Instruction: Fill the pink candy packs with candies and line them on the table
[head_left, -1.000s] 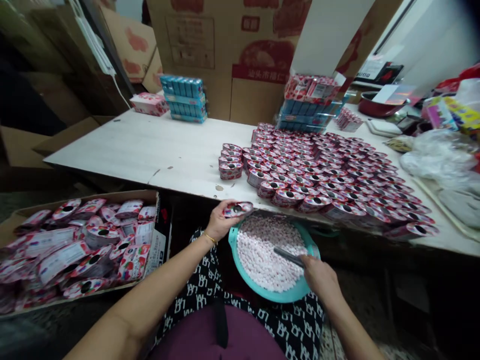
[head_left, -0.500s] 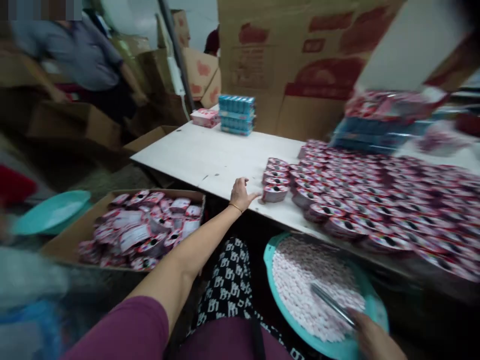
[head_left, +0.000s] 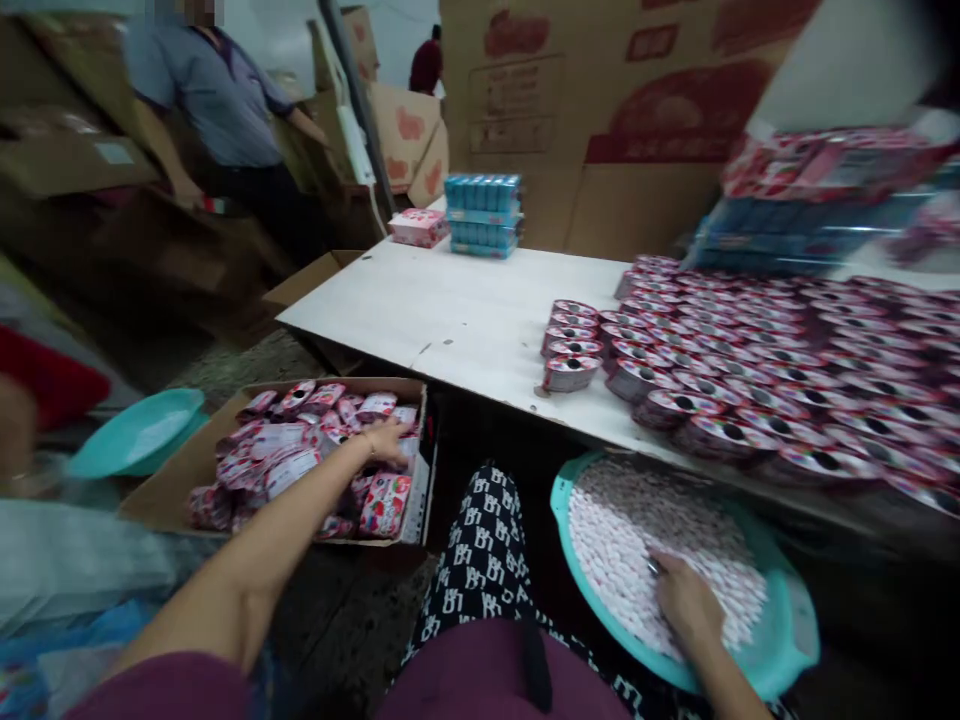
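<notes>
My left hand [head_left: 387, 443] reaches into a cardboard box [head_left: 180, 455] of red and white packets [head_left: 289, 450]; its fingers are spread over packets at the box's right side. In a teal basin [head_left: 566, 545] of small white pieces [head_left: 615, 540], my right hand [head_left: 686, 600] is closed round a metal scoop [head_left: 654, 566], of which only a short bit shows. Many oval red and white containers with dark round holes on top [head_left: 571, 372] stand in rows on the white table [head_left: 390, 300].
Blue shrink-wrapped packs [head_left: 484, 215] and a pink pack [head_left: 418, 227] stand at the table's back. Wrapped bundles [head_left: 810, 215] lie at the right rear. Teal basins [head_left: 139, 430] sit at the left. A person [head_left: 225, 110] stands at the back left, near cartons.
My left hand has moved from the table's edge by the containers down-left into the box. My right hand has moved up and left over the white pieces, and less of the scoop shows.
</notes>
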